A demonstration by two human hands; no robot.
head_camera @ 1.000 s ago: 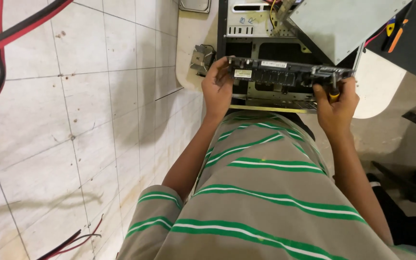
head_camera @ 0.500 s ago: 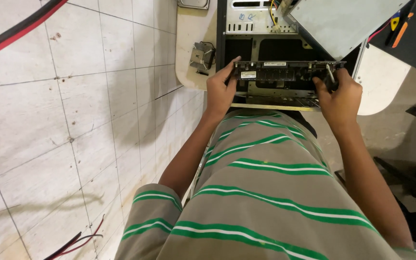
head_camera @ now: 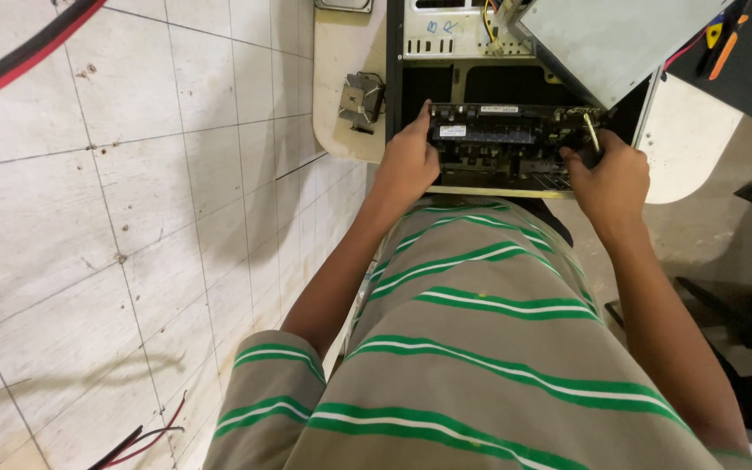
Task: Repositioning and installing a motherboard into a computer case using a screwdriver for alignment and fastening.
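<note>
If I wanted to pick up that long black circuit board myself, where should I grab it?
Probably by its two short ends, as both hands do now: the left hand at one end of the black circuit board, the right hand at the other. It is long, narrow and crowded with parts, so come from the sides, near the open computer case.

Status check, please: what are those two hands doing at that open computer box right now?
Left hand and right hand each grip an end of the black circuit board. Board sits at the open computer case. Nothing blocks it.

A small metal bracket (head_camera: 360, 100) lies on the pale table (head_camera: 341, 52); red and black cables (head_camera: 10, 70) cross tiles.
</note>
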